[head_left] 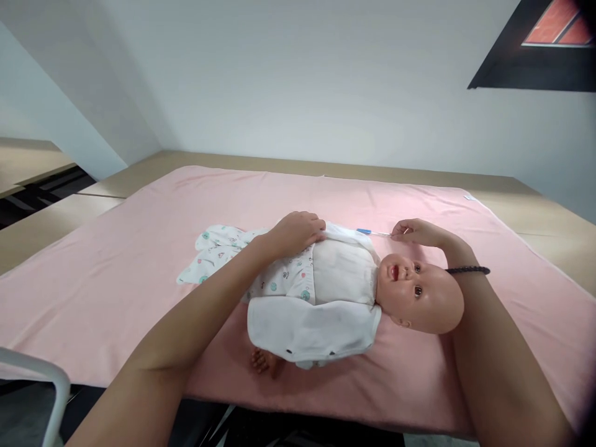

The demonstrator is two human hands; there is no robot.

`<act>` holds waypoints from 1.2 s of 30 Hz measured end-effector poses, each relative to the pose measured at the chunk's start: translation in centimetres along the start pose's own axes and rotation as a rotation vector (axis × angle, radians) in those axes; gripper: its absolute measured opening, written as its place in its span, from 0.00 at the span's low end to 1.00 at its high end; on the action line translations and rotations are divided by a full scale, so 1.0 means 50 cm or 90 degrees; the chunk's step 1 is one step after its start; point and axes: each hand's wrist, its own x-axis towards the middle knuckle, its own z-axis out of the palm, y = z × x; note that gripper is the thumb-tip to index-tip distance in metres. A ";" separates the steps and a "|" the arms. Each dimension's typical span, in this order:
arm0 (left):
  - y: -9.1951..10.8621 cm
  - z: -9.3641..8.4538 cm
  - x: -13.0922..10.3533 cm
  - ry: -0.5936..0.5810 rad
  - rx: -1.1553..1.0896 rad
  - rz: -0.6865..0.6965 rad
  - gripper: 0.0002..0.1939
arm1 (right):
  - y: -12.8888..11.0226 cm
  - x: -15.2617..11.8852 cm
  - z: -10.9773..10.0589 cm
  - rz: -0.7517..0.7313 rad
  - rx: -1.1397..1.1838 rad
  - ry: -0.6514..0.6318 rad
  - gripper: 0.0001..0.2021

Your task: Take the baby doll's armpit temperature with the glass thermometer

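A bald baby doll [421, 295] lies on its back, head to the right, on a pink blanket [139, 248]. It wears patterned pants [284, 279] and a white jacket [311, 329] that is spread apart at the front over a white undershirt [344, 273]. My left hand [298, 233] is closed at the far edge of the jacket, fingertips curled on the cloth. Beyond the doll's shoulder, my right hand [416, 232] pinches one end of a thin, clear thermometer [379, 234] with a blue end pointing left. One doll hand [265, 361] shows below the near sleeve.
Beneath the blanket is a light wooden table [540, 217], its far edge along a white wall [298, 81]. A white curved metal bar [60, 385] stands at the lower left. A dark-framed window [540, 62] is at the upper right.
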 end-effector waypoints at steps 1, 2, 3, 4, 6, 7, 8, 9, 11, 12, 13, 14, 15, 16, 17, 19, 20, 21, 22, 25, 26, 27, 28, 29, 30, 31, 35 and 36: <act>-0.003 0.007 0.002 0.018 -0.016 0.003 0.15 | 0.001 -0.004 -0.005 0.003 0.011 0.007 0.13; -0.006 0.012 0.003 0.035 -0.034 0.005 0.15 | 0.000 -0.010 -0.013 0.005 0.030 0.021 0.14; -0.009 0.016 0.004 0.048 -0.051 0.006 0.15 | -0.004 -0.018 -0.023 0.005 0.055 0.047 0.14; -0.010 0.020 0.005 0.057 -0.067 0.003 0.15 | -0.010 -0.028 -0.035 0.004 0.088 0.085 0.14; -0.013 0.025 0.006 0.062 -0.091 -0.010 0.15 | -0.031 -0.052 -0.061 -0.017 0.163 0.173 0.13; -0.013 0.026 0.007 0.062 -0.100 -0.020 0.15 | -0.047 -0.066 -0.074 -0.035 0.196 0.216 0.13; -0.014 0.028 0.008 0.064 -0.107 -0.031 0.15 | -0.067 -0.080 -0.085 -0.054 0.216 0.246 0.13; -0.013 0.028 0.009 0.068 -0.114 -0.044 0.16 | -0.089 -0.095 -0.093 -0.072 0.221 0.269 0.13; -0.012 0.028 0.011 0.074 -0.126 -0.067 0.15 | -0.140 -0.123 -0.100 -0.111 0.197 0.231 0.13; -0.011 0.028 0.012 0.077 -0.131 -0.076 0.15 | -0.166 -0.134 -0.099 -0.128 0.174 0.175 0.13; -0.010 0.027 0.012 0.079 -0.135 -0.083 0.15 | -0.191 -0.144 -0.095 -0.134 0.139 0.131 0.13; -0.009 0.027 0.012 0.080 -0.138 -0.090 0.14 | -0.214 -0.150 -0.090 -0.128 0.086 0.089 0.13; -0.007 0.027 0.012 0.081 -0.140 -0.095 0.14 | -0.234 -0.154 -0.082 -0.117 0.028 0.060 0.13; -0.006 0.028 0.012 0.084 -0.140 -0.100 0.13 | -0.250 -0.154 -0.075 -0.104 -0.032 0.043 0.12; -0.005 0.029 0.011 0.088 -0.138 -0.102 0.13 | -0.264 -0.151 -0.067 -0.090 -0.089 0.032 0.12; -0.004 0.034 0.012 0.103 -0.132 -0.096 0.14 | -0.283 -0.137 -0.052 -0.064 -0.167 0.028 0.11; -0.005 0.037 0.013 0.112 -0.127 -0.090 0.14 | -0.290 -0.127 -0.045 -0.052 -0.191 0.033 0.10; -0.005 0.040 0.014 0.119 -0.123 -0.081 0.14 | -0.296 -0.115 -0.038 -0.039 -0.208 0.044 0.10; -0.005 0.043 0.015 0.126 -0.119 -0.076 0.14 | -0.300 -0.102 -0.030 -0.031 -0.216 0.054 0.10; -0.007 0.053 0.020 0.138 -0.098 -0.074 0.14 | -0.308 -0.066 -0.004 -0.049 -0.193 0.024 0.09; -0.007 0.056 0.021 0.139 -0.090 -0.075 0.14 | -0.309 -0.055 0.005 -0.058 -0.178 -0.001 0.08; -0.007 0.058 0.022 0.140 -0.081 -0.077 0.14 | -0.308 -0.045 0.013 -0.066 -0.166 -0.024 0.08; -0.007 0.061 0.023 0.140 -0.074 -0.078 0.14 | -0.307 -0.036 0.021 -0.071 -0.158 -0.037 0.08; -0.006 0.063 0.025 0.138 -0.069 -0.079 0.14 | -0.305 -0.028 0.027 -0.071 -0.154 -0.042 0.07; -0.006 0.065 0.026 0.137 -0.063 -0.082 0.15 | -0.302 -0.020 0.031 -0.067 -0.155 -0.043 0.07; -0.005 0.066 0.026 0.136 -0.057 -0.085 0.15 | -0.300 -0.012 0.035 -0.059 -0.158 -0.045 0.07; -0.002 0.066 0.027 0.142 -0.030 -0.086 0.14 | -0.302 0.011 0.045 -0.035 -0.190 -0.070 0.05; -0.001 0.066 0.026 0.145 -0.027 -0.084 0.14 | -0.305 0.014 0.048 -0.032 -0.196 -0.068 0.04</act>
